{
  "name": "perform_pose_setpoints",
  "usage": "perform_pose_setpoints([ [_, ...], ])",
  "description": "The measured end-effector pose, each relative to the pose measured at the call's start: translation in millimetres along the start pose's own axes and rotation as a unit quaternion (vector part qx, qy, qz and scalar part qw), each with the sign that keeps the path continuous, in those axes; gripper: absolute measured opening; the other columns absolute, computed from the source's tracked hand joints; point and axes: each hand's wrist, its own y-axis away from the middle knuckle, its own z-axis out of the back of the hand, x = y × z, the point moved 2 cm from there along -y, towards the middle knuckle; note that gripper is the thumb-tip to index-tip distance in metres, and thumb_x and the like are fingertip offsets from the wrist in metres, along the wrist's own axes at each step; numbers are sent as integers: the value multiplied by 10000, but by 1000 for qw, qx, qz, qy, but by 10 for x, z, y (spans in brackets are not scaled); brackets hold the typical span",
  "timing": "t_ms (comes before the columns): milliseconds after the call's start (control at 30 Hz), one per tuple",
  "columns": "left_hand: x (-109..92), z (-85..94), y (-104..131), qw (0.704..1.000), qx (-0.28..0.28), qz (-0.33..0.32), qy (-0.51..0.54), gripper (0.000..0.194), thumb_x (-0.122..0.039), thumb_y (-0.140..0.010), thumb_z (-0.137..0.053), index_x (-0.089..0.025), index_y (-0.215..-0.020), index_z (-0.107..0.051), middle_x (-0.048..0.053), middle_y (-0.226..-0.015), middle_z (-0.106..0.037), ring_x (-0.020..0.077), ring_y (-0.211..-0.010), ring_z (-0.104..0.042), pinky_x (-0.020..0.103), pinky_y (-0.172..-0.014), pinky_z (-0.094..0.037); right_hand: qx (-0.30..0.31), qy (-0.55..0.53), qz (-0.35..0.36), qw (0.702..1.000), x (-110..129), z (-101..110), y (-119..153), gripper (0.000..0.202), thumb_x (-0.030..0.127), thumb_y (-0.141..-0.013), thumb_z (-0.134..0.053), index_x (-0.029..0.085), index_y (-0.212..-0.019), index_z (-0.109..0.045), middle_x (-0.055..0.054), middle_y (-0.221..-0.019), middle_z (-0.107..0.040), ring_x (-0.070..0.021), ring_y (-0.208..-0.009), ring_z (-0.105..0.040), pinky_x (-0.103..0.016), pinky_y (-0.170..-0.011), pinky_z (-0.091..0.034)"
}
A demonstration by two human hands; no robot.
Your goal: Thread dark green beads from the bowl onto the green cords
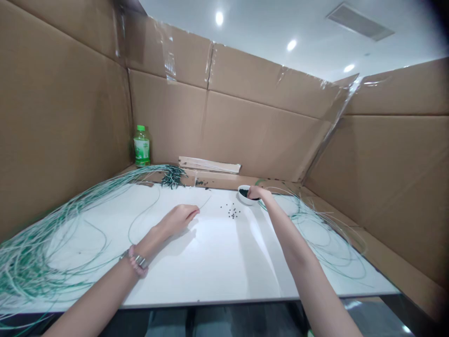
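Note:
My left hand (180, 217) is above the middle of the white table (210, 271), its fingers pinched on a thin pale wire (205, 202). The wire's tip sticks out past the fingertips toward the upper right. My right hand (257, 192) reaches into a small white bowl (245, 200) of tiny black pieces (243, 191). Its fingers are bent together, with the tips hidden in the bowl, so what they hold cannot be made out. Several loose black pieces (233, 213) lie scattered on the table between the left hand and the bowl.
A large bundle of green and white wires (31, 262) covers the left side, its dark ends (172, 177) at the back. More looped wires (326, 234) lie at right. Cardboard walls (259, 131) enclose the table. A green-capped bottle (141, 147) stands in the back left corner.

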Motion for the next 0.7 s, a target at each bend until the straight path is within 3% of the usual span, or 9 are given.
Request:
perform_pose_setpoints([
  [133, -28, 6, 4, 1000, 5, 4, 3, 335, -284, -916, -321, -172, -769, -601, 42, -745, -650, 150, -664, -567, 237, -631, -372, 90, 31, -8, 995, 42, -87, -50, 311, 320, -875, -541, 146, -1133, -544, -83, -1138, -566, -195, -974, -584, -376, -813, -505],
  [333, -38, -6, 0, 1000, 9, 2, 7, 345, -291, -919, -315, -172, -764, -598, 47, -744, -647, 153, -659, -561, 239, -629, -365, 110, 36, -3, 993, -1, -132, -72, 318, 321, -872, -545, 143, -1135, -544, -87, -1146, -562, -201, -988, -579, -382, -824, -499],
  [533, -21, -14, 4, 1000, 6, 0, 10, 343, -294, -919, -318, -172, -762, -598, 45, -734, -641, 154, -657, -558, 242, -638, -365, 62, -42, 8, 997, -16, -111, -26, 308, 319, -876, -538, 150, -1134, -546, -86, -1151, -561, -196, -985, -579, -380, -825, -500],
  [700, -17, -7, -6, 999, -3, -10, 32, 321, -278, -904, -337, -171, -781, -613, 46, -734, -639, 149, -655, -556, 237, -644, -368, -48, -200, 56, 977, 9, 79, 99, 283, 320, -878, -533, 154, -1106, -561, -71, -1135, -571, -192, -971, -581, -382, -820, -499],
])
